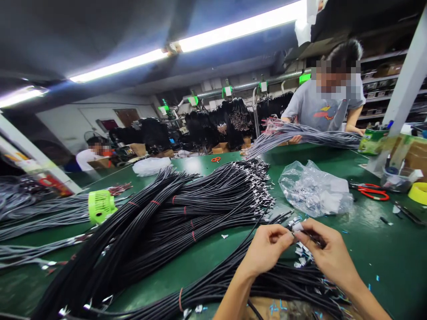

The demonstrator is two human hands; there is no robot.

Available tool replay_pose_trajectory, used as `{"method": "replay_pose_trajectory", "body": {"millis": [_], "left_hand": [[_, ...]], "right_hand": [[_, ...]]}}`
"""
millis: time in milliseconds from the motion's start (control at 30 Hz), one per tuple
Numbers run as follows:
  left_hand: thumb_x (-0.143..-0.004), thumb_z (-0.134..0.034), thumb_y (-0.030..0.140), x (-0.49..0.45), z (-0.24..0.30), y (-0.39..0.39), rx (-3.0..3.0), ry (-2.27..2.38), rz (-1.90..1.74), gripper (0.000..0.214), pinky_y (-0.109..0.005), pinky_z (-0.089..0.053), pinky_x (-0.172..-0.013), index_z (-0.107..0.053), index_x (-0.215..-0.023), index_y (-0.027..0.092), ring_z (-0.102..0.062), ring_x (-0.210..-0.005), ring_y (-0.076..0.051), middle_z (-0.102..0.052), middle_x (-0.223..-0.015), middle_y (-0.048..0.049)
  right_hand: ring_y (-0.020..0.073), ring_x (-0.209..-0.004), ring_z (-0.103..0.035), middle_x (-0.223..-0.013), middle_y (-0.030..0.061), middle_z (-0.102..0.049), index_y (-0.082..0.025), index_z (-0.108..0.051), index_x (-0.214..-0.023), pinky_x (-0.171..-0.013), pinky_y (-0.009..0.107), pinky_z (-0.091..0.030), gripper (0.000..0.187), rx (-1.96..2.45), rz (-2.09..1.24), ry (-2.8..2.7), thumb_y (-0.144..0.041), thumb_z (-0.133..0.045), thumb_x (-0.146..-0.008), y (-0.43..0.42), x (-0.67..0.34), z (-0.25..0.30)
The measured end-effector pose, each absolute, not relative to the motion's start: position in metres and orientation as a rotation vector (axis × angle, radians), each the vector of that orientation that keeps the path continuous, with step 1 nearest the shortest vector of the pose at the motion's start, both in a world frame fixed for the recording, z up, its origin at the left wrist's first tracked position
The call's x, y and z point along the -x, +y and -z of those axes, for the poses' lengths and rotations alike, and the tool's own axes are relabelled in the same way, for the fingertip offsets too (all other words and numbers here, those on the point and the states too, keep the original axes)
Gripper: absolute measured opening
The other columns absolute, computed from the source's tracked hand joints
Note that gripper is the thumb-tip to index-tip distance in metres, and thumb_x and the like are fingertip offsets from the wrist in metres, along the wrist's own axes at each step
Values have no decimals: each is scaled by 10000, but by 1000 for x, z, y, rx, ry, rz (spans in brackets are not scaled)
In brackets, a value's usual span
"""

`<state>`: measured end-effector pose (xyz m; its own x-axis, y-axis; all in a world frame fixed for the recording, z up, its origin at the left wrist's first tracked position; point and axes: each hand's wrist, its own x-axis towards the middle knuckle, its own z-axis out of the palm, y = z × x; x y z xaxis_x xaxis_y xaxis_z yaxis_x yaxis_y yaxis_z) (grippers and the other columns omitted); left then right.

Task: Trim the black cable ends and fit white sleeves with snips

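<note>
White tab, above white scraps on the green surface — right hand pinching it between fingers, left hand with fingers pressed together at its edge — a slack pinch could drop it among lookalikes.

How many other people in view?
2: one in a grey shirt, across the table at right, hands on grey cables; one in white at far left. Others may be hidden.

Blk cables matt plstc, bag glossy plstc.
</note>
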<state>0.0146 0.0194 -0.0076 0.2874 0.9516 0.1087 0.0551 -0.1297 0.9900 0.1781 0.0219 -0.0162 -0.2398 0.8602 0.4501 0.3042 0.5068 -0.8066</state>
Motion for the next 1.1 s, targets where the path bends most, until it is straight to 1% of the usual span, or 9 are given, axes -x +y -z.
{"method": "replay_pose_trajectory", "body": {"millis": [67,200,333,467,600,700,933,1000,1100], "left_hand": [[-718,-651,413,-15,7,19,-1494,1015,-1117,318,-213,-266,-503,-627,-685,98,-356,-537,-85,-465,-584,18],[-726,-645,247,-16,5,17,-1656,1123,-1212,176,-229,-279,-524,-666,-639,96,-390,-551,-100,-492,-587,2],[-776,-613,243,-13,4,16,-1843,1038,-1209,197,-245,-292,-547,-727,-680,114,-426,-567,-121,-518,-575,-17],[-797,-603,274,-12,3,16,-1912,924,-1175,232,-248,-317,-561,-739,-664,143,-458,-574,-132,-547,-576,-29],[-757,-649,211,-19,8,14,-1901,1178,-1302,126,-233,-324,-540,-728,-689,140,-459,-551,-118,-551,-579,-15],[-780,-610,174,-25,11,12,-1873,1393,-1403,133,-228,-345,-547,-703,-695,131,-486,-564,-120,-569,-603,-21],[-789,-602,172,-27,17,10,-1910,1399,-1533,132,-218,-370,-547,-664,-677,142,-518,-582,-124,-581,-623,-21],[-802,-566,139,-29,23,10,-1998,1425,-1607,145,-222,-363,-543,-662,-693,141,-503,-570,-122,-561,-616,-21],[-786,-487,44,-33,35,11,-2166,1513,-1534,219,-229,-335,-517,-654,-686,144,-476,-541,-118,-533,-611,-21]], "right_hand": [[131,-620,-497,-699,3,-551,-181,-586,-769,-564,230,-394,194,980,-755,-1745,-353,-544,-848,21,-177,14],[105,-542,-389,-599,-22,-445,-169,-563,-678,-500,232,-319,314,1003,-895,-1657,-443,-541,-831,22,-175,12],[55,-395,-233,-515,-73,-346,-169,-510,-724,-371,211,-204,435,1062,-1208,-1514,-601,-524,-767,26,-171,18],[40,-349,-153,-486,-80,-349,-181,-471,-697,-320,203,-163,430,1079,-1233,-1552,-599,-462,-797,28,-169,21],[80,-446,-302,-524,-53,-374,-181,-486,-620,-420,214,-282,342,1124,-947,-1532,-472,-585,-770,23,-170,19],[98,-524,-338,-563,-46,-389,-184,-496,-619,-505,221,-309,277,1133,-730,-1503,-381,-635,-755,18,-168,20],[101,-488,-394,-551,-43,-407,-190,-463,-640,-446,207,-342,296,1099,-677,-1573,-394,-498,-851,24,-165,27],[102,-469,-388,-529,-46,-400,-191,-462,-627,-442,213,-336,274,1133,-622,-1566,-351,-512,-844,23,-162,29],[126,-528,-465,-581,-19,-507,-182,-534,-657,-519,233,-375,120,1141,-561,-1610,-218,-581,-761,17,-157,31]]}}
